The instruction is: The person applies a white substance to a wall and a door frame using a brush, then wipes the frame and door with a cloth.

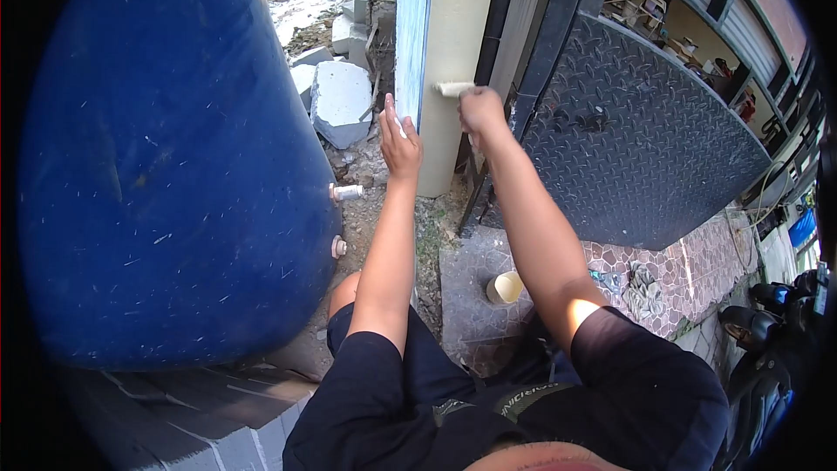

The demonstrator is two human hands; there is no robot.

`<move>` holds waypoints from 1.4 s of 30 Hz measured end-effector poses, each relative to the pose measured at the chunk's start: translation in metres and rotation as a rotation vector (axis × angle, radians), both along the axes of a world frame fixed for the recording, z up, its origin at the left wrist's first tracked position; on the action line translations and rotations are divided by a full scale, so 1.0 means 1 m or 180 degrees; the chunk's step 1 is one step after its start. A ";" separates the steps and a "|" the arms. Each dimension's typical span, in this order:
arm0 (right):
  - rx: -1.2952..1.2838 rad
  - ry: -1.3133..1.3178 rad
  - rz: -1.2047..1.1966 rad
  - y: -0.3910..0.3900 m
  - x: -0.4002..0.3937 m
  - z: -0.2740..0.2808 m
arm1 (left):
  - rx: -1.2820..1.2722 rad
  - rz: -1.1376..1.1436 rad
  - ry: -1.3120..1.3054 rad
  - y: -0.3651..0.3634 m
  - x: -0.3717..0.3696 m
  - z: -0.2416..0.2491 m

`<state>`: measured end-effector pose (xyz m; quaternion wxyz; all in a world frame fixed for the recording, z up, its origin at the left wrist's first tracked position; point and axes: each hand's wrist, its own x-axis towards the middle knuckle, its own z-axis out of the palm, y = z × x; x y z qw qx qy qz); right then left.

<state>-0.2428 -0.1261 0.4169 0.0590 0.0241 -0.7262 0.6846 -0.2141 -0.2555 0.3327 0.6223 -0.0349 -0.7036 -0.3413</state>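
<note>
A cream-coloured pillar (455, 17) stands upright in front of me, with a streaky pale-blue and white side (411, 26) on its left. My right hand (482, 113) is closed around the handle of a small paint roller (453, 88), whose pale sleeve lies against the cream face. The handle is mostly hidden by my fingers. At the pillar's left edge is my left hand (400, 146), fingers stretched upward and thumb apart, seemingly touching the pale-blue side. Below, a small cream tub (505, 288) sits on the paving near my right forearm.
A large blue tank (174, 157) with metal fittings (346, 193) fills the left. Broken white blocks (341, 103) lie behind it. To the right stands a dark diamond-plate metal gate (641, 139). A crumpled cloth (643, 290) lies on patterned tiles, and a motorcycle (758, 331) is at far right.
</note>
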 end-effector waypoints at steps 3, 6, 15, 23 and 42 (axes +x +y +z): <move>-0.0104 0.0362 0.0066 -0.004 0.003 0.097 | -0.0030 0.0052 -0.0001 0.000 0.001 0.001; -0.0082 0.0913 0.0099 -0.007 0.011 0.152 | 0.0045 -0.0011 -0.0117 0.001 0.002 -0.001; 0.1170 0.1106 -0.0753 -0.009 0.013 0.033 | 0.0062 -0.0017 -0.0063 0.001 0.002 0.000; 0.1757 0.0036 -0.0796 0.010 0.061 -0.079 | 0.0031 -0.0080 -0.0042 -0.002 0.003 0.001; 0.3333 0.1621 -0.0482 -0.019 0.033 0.121 | -0.0120 0.0003 -0.0055 -0.003 -0.003 -0.011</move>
